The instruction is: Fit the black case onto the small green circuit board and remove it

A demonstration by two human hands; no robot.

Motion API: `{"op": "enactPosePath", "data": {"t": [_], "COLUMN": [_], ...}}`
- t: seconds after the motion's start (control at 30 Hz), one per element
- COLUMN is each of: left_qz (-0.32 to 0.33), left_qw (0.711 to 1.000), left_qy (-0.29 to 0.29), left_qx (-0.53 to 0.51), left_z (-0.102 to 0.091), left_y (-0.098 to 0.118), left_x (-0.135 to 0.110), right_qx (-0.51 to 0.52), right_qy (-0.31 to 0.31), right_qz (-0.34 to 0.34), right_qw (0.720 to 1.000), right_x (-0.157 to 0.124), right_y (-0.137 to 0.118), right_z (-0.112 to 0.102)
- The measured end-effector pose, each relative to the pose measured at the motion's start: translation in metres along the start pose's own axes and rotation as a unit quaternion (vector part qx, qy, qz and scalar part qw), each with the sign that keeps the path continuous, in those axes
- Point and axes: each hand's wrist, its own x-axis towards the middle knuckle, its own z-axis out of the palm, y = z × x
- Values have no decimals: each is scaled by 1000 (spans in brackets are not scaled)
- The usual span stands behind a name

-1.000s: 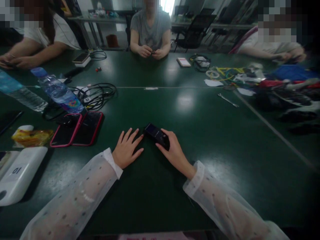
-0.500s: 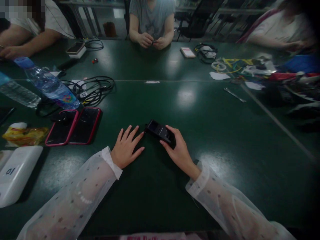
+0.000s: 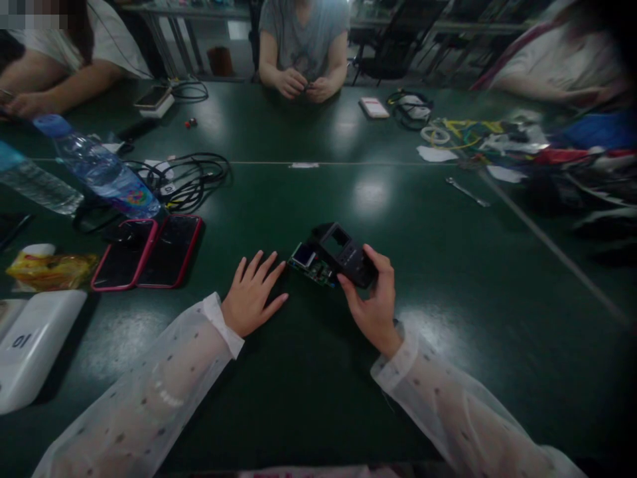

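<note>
My right hand (image 3: 374, 302) grips a black plastic device cover (image 3: 346, 254) with a rectangular window, raised a little off the dark green table (image 3: 428, 279). Just under and left of the cover lies a green circuit board (image 3: 312, 264) with a small lit screen. My left hand (image 3: 253, 294) rests flat on the table with its fingers spread, the fingertips close to the board's left edge. Both arms wear sheer white sleeves.
Two phones in red cases (image 3: 148, 251) lie left of my left hand, with black cables (image 3: 192, 176) and water bottles (image 3: 102, 169) behind. A white box (image 3: 30, 345) sits at near left. A metal wrench (image 3: 466, 191) and a tangle of wires (image 3: 462, 136) lie far right. Other people sit around the table.
My right hand has lifted the black cover up and to the right off the device, and the green circuit board with its screen is now exposed. My left hand has stayed put.
</note>
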Motion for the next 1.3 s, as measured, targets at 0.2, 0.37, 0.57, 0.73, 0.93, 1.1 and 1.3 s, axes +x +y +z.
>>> {"op": "enactPosePath", "data": {"t": [0.2, 0.37, 0.57, 0.73, 0.93, 1.1, 1.3], "left_qz": [5, 3, 1, -1, -3, -2, -4], "left_qw": [1000, 1000, 1000, 1000, 1000, 1000, 1000], "left_qy": [-1, -7, -12, -12, -13, -13, -18], "left_qx": [-5, 0, -5, -7, -6, -5, -2], "left_z": [1, -1, -2, -2, -4, -5, -5], "left_y": [-2, -2, -2, -2, 0, 0, -1], "left_x": [0, 1, 1, 1, 2, 2, 2], "right_qx": [-18, -16, -10, -9, -6, -5, -4], "right_qy": [-4, -24, -32, -37, -42, -47, -53], "right_qz": [83, 119, 128, 128, 133, 131, 137], "right_qw": [996, 992, 991, 991, 990, 990, 989], "right_x": [6, 5, 5, 5, 5, 6, 6], "right_y": [14, 17, 17, 18, 18, 19, 19], "right_z": [-1, 0, 1, 0, 1, 1, 1]}}
